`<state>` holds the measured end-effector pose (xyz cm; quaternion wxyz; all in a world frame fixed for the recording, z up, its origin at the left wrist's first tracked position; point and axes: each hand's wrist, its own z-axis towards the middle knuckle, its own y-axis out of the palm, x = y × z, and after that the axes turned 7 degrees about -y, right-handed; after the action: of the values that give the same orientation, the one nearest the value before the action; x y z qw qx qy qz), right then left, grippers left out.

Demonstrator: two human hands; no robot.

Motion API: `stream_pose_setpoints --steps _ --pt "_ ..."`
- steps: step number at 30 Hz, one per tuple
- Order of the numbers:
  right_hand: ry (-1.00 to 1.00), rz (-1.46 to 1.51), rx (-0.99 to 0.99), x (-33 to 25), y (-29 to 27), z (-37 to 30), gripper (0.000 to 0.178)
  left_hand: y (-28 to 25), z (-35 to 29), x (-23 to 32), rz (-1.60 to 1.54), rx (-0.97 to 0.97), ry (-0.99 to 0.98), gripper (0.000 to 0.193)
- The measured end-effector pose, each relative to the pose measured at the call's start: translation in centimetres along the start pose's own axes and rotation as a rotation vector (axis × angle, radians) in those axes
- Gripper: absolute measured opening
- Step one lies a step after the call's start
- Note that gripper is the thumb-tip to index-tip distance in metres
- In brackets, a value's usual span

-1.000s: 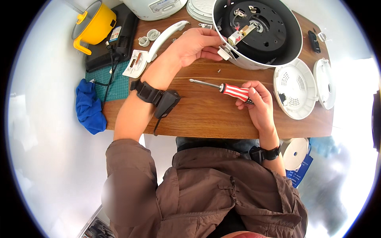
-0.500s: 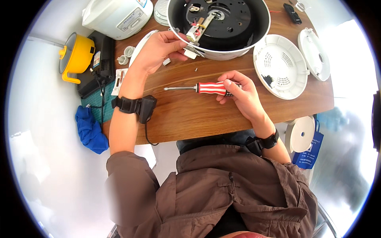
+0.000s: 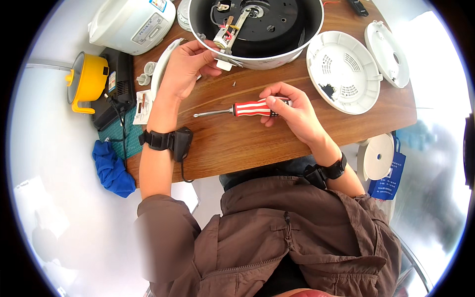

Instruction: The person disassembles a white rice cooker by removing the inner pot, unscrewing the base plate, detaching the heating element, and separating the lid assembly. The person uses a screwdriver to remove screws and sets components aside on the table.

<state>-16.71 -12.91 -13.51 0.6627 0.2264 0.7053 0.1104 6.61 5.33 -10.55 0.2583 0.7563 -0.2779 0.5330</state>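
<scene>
On far part of brown wood surface (image 3: 232, 143) | L hand (image 3: 190, 67) at round blk-lined metal housing (image 3: 257, 63) rim, can't tell if pinching | R hand (image 3: 292, 109) nearer, pinching red/white-striped screwdriver (image 3: 247, 108)

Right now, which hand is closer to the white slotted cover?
Right. The right hand, with the screwdriver, is just left of the slotted cover; the left hand is farther left, at the metal shell.

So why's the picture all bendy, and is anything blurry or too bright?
Head view: the fisheye lens makes the table look curved; head view: the right side glares white; head view: the left sleeve looks smeared, but the screwdriver looks sharp.
</scene>
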Motion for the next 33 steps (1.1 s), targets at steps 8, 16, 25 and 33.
stream_pose_setpoints --steps 8,16,25,33 --pt "-0.003 -0.003 -0.004 0.0 -0.2 0.0 0.024 2.0 -0.4 -0.4 -0.172 0.093 0.059 0.014" --pt "0.011 0.013 -0.008 -0.1 0.0 0.0 0.021 2.1 -2.5 -0.8 -0.063 0.382 0.229 0.014" --pt "-0.003 0.012 0.059 0.4 0.2 -0.3 0.021 -4.8 -8.7 0.4 0.733 0.688 0.284 0.017" --pt "-0.027 -0.015 0.045 0.5 0.4 -0.1 0.023 -6.2 -10.4 -2.9 1.198 0.553 0.364 0.021"
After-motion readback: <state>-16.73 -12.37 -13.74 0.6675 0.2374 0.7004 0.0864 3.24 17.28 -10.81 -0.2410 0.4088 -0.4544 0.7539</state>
